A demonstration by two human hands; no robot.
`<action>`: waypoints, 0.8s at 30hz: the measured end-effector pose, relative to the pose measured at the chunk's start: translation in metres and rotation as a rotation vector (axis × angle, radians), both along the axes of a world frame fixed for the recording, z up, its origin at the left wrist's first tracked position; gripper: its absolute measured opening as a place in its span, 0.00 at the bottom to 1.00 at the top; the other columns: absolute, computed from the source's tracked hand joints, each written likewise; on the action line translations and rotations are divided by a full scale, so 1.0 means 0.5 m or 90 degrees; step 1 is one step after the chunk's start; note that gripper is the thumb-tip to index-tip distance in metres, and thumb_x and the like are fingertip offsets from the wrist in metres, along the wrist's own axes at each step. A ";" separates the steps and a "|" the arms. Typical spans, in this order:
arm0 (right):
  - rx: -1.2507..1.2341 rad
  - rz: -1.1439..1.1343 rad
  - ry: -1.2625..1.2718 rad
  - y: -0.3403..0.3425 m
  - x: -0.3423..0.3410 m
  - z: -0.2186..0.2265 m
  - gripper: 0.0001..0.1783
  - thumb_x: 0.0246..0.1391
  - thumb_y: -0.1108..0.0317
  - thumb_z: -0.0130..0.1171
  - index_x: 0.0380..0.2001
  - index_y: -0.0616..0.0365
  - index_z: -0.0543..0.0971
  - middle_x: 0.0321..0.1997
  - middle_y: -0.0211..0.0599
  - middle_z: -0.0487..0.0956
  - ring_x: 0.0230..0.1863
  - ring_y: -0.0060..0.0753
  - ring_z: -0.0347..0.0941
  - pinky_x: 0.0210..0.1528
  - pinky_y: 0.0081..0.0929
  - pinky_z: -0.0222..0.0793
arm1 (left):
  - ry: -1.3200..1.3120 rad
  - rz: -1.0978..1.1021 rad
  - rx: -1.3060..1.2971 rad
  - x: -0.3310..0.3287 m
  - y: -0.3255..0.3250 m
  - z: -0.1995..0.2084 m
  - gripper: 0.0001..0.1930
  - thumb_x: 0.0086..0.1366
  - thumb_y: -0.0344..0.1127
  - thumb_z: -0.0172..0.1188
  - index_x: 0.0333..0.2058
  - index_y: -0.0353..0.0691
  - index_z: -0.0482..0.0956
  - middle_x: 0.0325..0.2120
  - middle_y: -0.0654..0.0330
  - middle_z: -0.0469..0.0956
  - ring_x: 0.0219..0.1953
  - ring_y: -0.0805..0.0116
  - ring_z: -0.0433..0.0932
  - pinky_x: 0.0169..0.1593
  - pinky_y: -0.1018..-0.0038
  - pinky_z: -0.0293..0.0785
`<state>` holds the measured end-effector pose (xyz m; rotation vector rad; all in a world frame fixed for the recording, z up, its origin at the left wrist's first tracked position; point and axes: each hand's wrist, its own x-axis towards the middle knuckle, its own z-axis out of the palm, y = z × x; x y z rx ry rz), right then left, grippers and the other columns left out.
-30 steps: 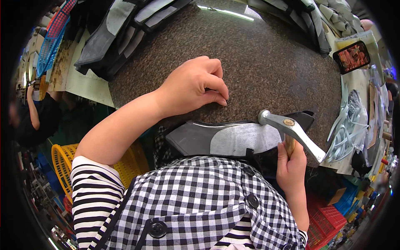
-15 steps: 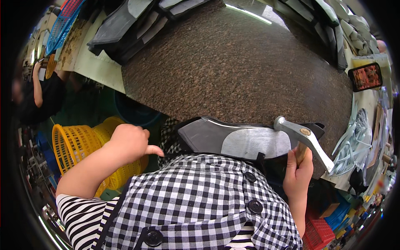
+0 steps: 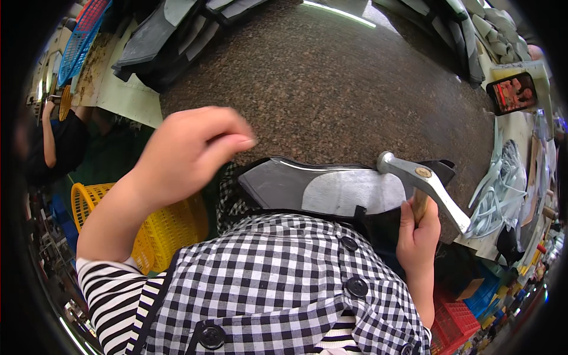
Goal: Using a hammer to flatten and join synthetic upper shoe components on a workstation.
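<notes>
My right hand (image 3: 418, 239) is closed around the wooden handle of a hammer (image 3: 425, 173). Its metal head lies over the right end of a flat, dark grey shaped piece (image 3: 269, 184). That piece carries a rounded light grey patch (image 3: 337, 192) and lies along the near edge of the brown speckled tabletop (image 3: 331, 89), against my checked apron (image 3: 266, 254). Raised left of the piece, above the table's edge, is my left hand (image 3: 192, 148). Its fingers are curled in and slightly blurred, with the thumb pointing right; whatever may be inside them is hidden.
Stacks of similar grey pieces (image 3: 154, 41) stand at the far left and far right (image 3: 455, 41). At right are a phone (image 3: 513, 93) and pale strips (image 3: 491, 207). Yellow baskets (image 3: 171, 228) sit below left, a red crate (image 3: 452, 322) below right. Another person's arm (image 3: 48, 136) shows far left.
My left hand has risen from beside my apron, up and to the right, over the table's edge. My right hand keeps the hammer nearly in place; the view has shifted slightly.
</notes>
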<state>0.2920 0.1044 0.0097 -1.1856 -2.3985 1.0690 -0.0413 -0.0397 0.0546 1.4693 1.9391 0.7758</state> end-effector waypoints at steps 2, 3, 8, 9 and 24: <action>0.011 0.003 0.000 0.002 0.006 -0.006 0.14 0.63 0.72 0.54 0.50 0.66 0.71 0.34 0.34 0.73 0.34 0.26 0.69 0.38 0.23 0.66 | 0.052 -0.134 0.076 0.044 0.068 -0.026 0.06 0.62 0.28 0.59 0.37 0.35 0.80 0.30 0.55 0.77 0.31 0.58 0.77 0.38 0.68 0.74; 0.019 0.009 -0.001 0.001 0.006 -0.010 0.14 0.63 0.71 0.55 0.50 0.66 0.71 0.34 0.36 0.75 0.34 0.27 0.71 0.39 0.24 0.67 | 0.046 -0.162 0.078 0.074 0.093 -0.044 0.07 0.63 0.29 0.59 0.38 0.36 0.80 0.31 0.55 0.77 0.34 0.58 0.77 0.40 0.67 0.74; 0.016 -0.038 0.003 -0.009 -0.008 -0.004 0.14 0.59 0.72 0.57 0.47 0.68 0.76 0.39 0.55 0.79 0.39 0.53 0.78 0.44 0.38 0.72 | 0.068 -0.267 0.033 0.148 0.165 -0.076 0.08 0.63 0.31 0.59 0.40 0.37 0.81 0.33 0.55 0.76 0.39 0.57 0.77 0.43 0.65 0.74; 0.038 -0.029 0.011 -0.009 -0.006 -0.009 0.14 0.59 0.72 0.58 0.46 0.68 0.77 0.38 0.55 0.79 0.38 0.52 0.78 0.42 0.37 0.72 | 0.048 -0.255 -0.009 0.149 0.170 -0.074 0.07 0.62 0.31 0.60 0.39 0.38 0.81 0.32 0.55 0.77 0.38 0.57 0.77 0.42 0.66 0.75; 0.209 0.080 0.021 0.006 -0.031 0.050 0.10 0.51 0.78 0.60 0.38 0.63 0.76 0.31 0.44 0.76 0.29 0.48 0.77 0.33 0.34 0.74 | 0.330 -0.361 0.339 0.163 0.129 -0.116 0.18 0.48 0.30 0.59 0.39 0.29 0.79 0.30 0.58 0.75 0.30 0.64 0.75 0.30 0.72 0.74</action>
